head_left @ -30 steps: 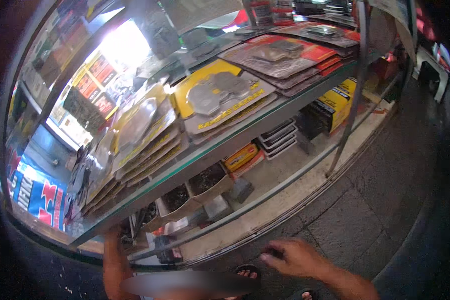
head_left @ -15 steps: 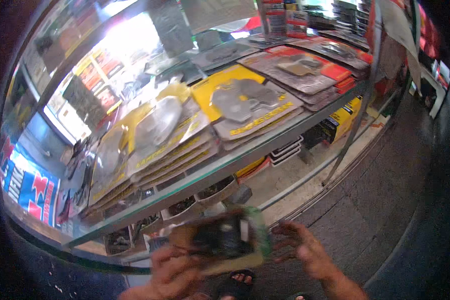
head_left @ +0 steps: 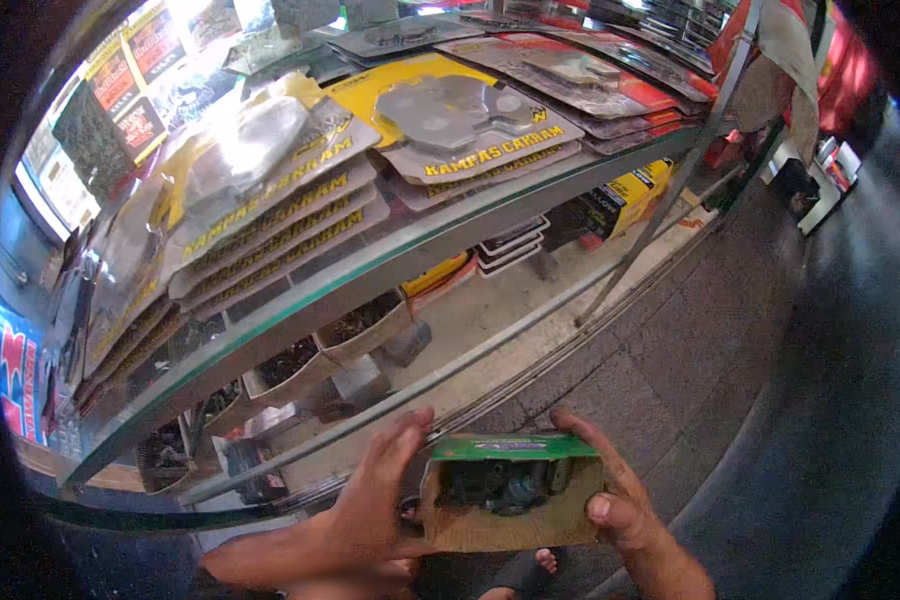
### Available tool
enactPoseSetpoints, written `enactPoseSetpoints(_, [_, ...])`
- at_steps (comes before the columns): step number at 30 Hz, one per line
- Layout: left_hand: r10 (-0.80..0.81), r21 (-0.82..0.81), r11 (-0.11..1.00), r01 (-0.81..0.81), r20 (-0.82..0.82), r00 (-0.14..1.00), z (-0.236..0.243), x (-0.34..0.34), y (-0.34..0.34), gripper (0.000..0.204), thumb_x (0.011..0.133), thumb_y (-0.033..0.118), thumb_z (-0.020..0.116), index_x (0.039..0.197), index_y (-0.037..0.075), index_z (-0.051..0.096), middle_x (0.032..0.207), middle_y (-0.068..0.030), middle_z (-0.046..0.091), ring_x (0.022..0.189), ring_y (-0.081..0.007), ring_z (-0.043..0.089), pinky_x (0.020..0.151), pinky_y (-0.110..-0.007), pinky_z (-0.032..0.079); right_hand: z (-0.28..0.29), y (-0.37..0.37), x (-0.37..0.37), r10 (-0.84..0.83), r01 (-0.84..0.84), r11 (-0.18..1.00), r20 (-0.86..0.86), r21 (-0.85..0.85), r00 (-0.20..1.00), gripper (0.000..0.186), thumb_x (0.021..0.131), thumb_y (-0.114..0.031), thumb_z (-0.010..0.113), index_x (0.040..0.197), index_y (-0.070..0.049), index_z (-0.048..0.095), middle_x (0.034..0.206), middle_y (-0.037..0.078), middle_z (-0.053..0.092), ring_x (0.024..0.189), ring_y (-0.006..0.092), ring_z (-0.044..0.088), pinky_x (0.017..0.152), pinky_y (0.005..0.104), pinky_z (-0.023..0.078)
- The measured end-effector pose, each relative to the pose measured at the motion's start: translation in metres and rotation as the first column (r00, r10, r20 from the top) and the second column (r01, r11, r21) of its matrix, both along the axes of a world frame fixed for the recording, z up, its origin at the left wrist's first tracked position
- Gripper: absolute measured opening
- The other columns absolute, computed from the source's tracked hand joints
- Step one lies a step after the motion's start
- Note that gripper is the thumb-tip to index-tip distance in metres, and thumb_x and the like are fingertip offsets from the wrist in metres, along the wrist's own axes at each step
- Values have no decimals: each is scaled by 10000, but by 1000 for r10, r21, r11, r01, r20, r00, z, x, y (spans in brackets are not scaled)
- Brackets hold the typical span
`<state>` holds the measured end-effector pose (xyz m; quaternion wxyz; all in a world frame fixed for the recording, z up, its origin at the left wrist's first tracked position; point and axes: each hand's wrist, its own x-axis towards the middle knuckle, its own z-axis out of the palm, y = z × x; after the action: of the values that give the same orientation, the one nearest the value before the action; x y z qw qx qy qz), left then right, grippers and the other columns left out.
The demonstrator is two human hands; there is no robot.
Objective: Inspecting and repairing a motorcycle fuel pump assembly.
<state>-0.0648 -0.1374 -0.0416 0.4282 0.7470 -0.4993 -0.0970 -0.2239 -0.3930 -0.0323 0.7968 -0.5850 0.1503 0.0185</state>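
Observation:
A small open cardboard box [head_left: 515,530] with a green flap or side sits low in front of me, its brown inside facing up. Several dark metal parts [head_left: 520,487] lie in it; their exact kind is hard to make out. My right hand [head_left: 620,500] grips the box's right end, thumb over the near edge and a finger along the far side. At the left end is my left hand [head_left: 375,490], fingers stretched out and pointing away from me. Whether its palm touches the box is unclear.
A glass shelf [head_left: 300,290] holds stacked blister packs [head_left: 460,120] on yellow and red cards. Beneath it stand bins of small parts [head_left: 365,330], a yellow-black box [head_left: 625,200] and a metal rail [head_left: 440,375]. Paved floor [head_left: 670,330] runs to the right.
The box has moved right and tilted so its inside shows clearly. My right hand, apart before, now grips it. My left hand has gone from gripping to stretched fingers. The view has shifted.

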Motion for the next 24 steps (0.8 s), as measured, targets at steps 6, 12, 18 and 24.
enactPoseSetpoints(6, [-165, -167, 980, 111, -355, 920, -22, -3, -12, 1004, 681, 181, 928, 1482, 46, 337, 1478, -246, 459, 1381, -422, 458, 1147, -466, 381, 15, 10, 1, -50, 63, 994, -143, 85, 988, 1297, 635, -667, 821, 1561, 58, 274, 1435, 227, 501, 1324, 332, 509, 1119, 429, 398])
enactPoseSetpoints(12, [-207, -321, 946, 51, -474, 856, -46, -6, -9, 956, 654, 85, 932, 1440, 69, 389, 1464, -215, 483, 1371, -369, 480, 1139, -449, 389, 19, 12, 5, 19, -18, 1000, -41, 10, 999, 1188, 815, -842, 555, 1608, -22, 224, 1618, 202, 294, 1411, 290, 420, 1153, 403, 354])
enactPoseSetpoints(18, [-163, -395, 918, -18, -420, 893, -58, -10, -12, 954, 643, 72, 935, 1432, 75, 398, 1451, -210, 493, 1364, -355, 485, 1143, -451, 379, 24, 7, -1, 41, -41, 994, -1, 104, 999, 1116, 876, -690, 649, 1609, 3, 173, 1618, 200, 293, 1457, 299, 366, 1189, 429, 303])
enactPoseSetpoints(24, [-252, -413, 909, 64, -419, 872, -57, -8, -18, 1015, 632, 171, 950, 1457, 60, 369, 1479, -219, 459, 1384, -333, 464, 1171, -451, 338, 36, 11, 5, -20, 19, 969, 0, -244, 1000, 956, 839, -224, 798, 1585, 15, 250, 1575, 187, 377, 1442, 284, 392, 1199, 405, 296])
